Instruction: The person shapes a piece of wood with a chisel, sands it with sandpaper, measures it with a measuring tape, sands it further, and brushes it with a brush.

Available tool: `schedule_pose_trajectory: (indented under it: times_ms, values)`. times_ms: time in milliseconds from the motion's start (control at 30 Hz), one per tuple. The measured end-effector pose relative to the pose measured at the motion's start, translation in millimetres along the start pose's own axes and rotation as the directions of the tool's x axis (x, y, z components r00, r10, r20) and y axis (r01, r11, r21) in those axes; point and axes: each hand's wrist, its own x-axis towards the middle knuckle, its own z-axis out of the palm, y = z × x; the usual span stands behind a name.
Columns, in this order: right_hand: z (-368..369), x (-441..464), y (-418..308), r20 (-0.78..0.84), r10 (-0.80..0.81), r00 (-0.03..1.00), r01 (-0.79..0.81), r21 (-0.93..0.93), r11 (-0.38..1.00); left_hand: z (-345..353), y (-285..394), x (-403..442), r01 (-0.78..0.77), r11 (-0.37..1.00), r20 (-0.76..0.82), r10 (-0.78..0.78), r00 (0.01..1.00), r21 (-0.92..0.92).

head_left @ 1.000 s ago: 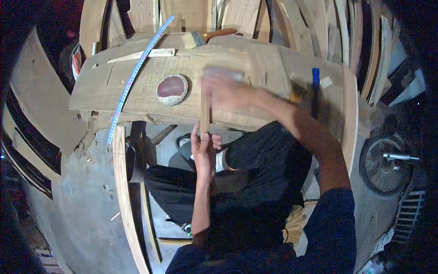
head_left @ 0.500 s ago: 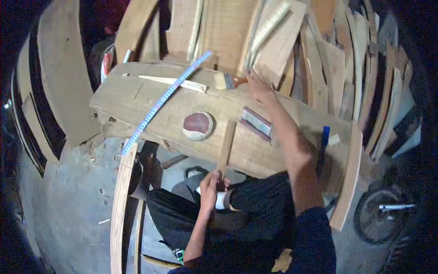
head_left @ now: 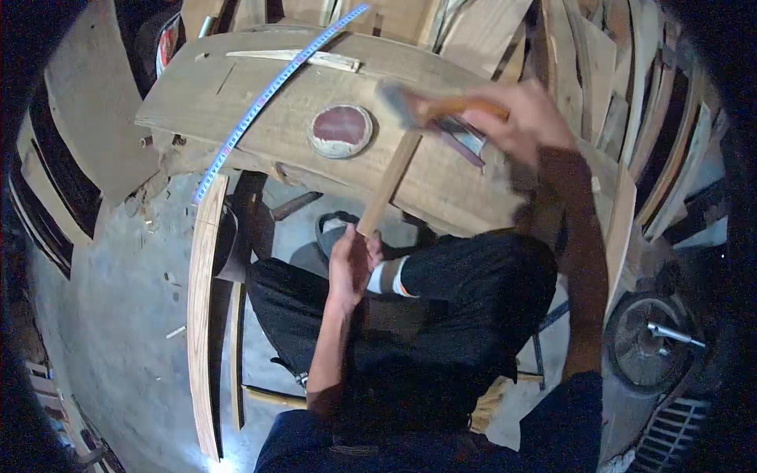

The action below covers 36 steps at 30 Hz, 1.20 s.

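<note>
My left hand (head_left: 349, 258) is closed around the lower end of a narrow wooden strip (head_left: 390, 183), whose far end rests on the wooden bench top (head_left: 272, 146). Above the bench, my right hand (head_left: 530, 118) grips a paintbrush (head_left: 457, 106) by its orange-brown handle. The bristles point left, over the strip's far end, and look blurred by motion. A round, pale-rimmed container (head_left: 341, 131) with a dark red surface inside sits left of the strip. Beneath the brush and right hand lies a grey block with dark red edges (head_left: 467, 143), partly hidden.
A blue-white measuring tape (head_left: 264, 101) lies diagonally across the bench, crossing a thin wood sliver (head_left: 339, 61). A long board (head_left: 203, 315) stands at the bench's left front. Planks (head_left: 481, 35) lean behind. A wheel (head_left: 650, 343) is on the floor at right.
My right hand has picked up the paintbrush from the bench's back edge and brought it nearer, over the strip. The camera view has tilted down. My left hand still holds the strip.
</note>
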Motion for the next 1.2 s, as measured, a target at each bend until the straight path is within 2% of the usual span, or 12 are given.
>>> schedule_pose_trajectory:
  times_ms: [100, 200, 367, 467, 533, 600, 800, 900, 1000, 1100, 1133, 1200]
  values:
    - [35, -22, -14, 0.02, -0.027, 0.999, 0.029, -0.15, 0.988, 14, 3, -10, -0.012, 0.998, -0.068, 0.008, 0.998, -0.058]
    - [48, -36, -57, 0.163, 0.185, 0.969, -0.096, -0.442, 0.892, 8, 1, -19, -0.017, 0.999, 0.011, 0.017, 1.0, -0.048]
    - [32, -57, -73, 0.333, -0.354, 0.874, 0.278, 0.255, 0.926, -9, -21, -11, -0.074, 0.992, 0.049, 0.08, 0.996, -0.105]
    - [47, -51, -36, 0.328, -0.273, 0.904, 0.209, 0.22, 0.953, 22, -15, -23, -0.099, 0.991, -0.278, 0.07, 0.958, -0.091]
    - [45, -52, -26, 0.234, -0.221, 0.947, 0.154, 0.275, 0.949, 11, -15, -20, -0.073, 0.994, -0.276, 0.05, 0.96, -0.076]
    - [33, -47, -21, 0.298, 0.002, 0.955, -0.063, 0.194, 0.979, 9, -7, -19, -0.083, 0.956, -0.1, 0.115, 0.988, 0.283]
    - [38, -30, -2, -0.115, 0.273, 0.955, -0.259, 0.126, 0.958, -3, 15, -59, -0.276, 0.619, -0.029, 0.436, 0.9, 0.735]
    - [56, -25, -1, -0.247, 0.018, 0.969, 0.015, 0.134, 0.991, -27, 16, -83, -0.369, 0.5, 0.063, 0.527, 0.847, 0.784]
    - [55, -26, -20, -0.075, -0.298, 0.952, 0.307, 0.174, 0.936, -48, 24, -100, -0.349, 0.565, -0.006, 0.531, 0.847, 0.748]
    - [38, -30, -30, 0.113, -0.123, 0.986, 0.027, 0.617, 0.787, -64, 28, -99, -0.318, 0.557, -0.089, 0.583, 0.807, 0.768]
    - [40, -28, -21, 0.12, -0.131, 0.984, 0.029, 0.619, 0.785, -64, 28, -97, -0.315, 0.561, -0.099, 0.587, 0.804, 0.766]
    - [48, -14, 5, 0.188, 0.277, 0.943, -0.331, 0.405, 0.852, -55, 34, -92, -0.335, 0.442, -0.002, 0.606, 0.795, 0.832]
